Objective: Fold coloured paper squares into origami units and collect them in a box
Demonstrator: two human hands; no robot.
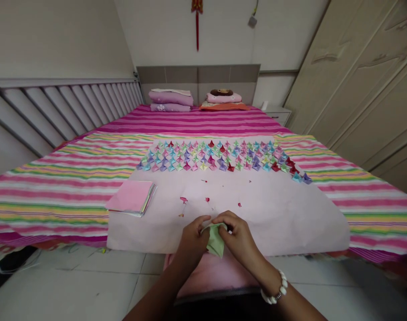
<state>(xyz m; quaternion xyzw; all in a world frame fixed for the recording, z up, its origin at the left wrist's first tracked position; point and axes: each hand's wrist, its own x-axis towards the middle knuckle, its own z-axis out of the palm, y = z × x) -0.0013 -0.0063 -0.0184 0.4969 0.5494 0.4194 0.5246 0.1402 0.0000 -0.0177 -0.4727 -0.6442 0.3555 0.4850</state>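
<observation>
A light green sheet of origami paper (216, 242), partly folded, is pinched between my two hands at the front edge of the bed. My left hand (194, 236) grips its left side, fingers curled round the edge. On the other side my right hand (237, 232) holds the upper right part, a white beaded bracelet (277, 292) on its wrist. Fingers hide some of the folds. Just beyond lies a pale pink sheet (273, 218) with small printed marks. Rows of small folded paper pieces (203, 157) in many colours stand along its far side.
To the left rests a stack of square coloured paper (131, 196), pink on top. A striped bedspread (56, 196) covers the bed. Folded bedding (171, 100) sits by the headboard (179, 78). A railing (72, 107) runs along the left, a wardrobe (343, 76) along the right.
</observation>
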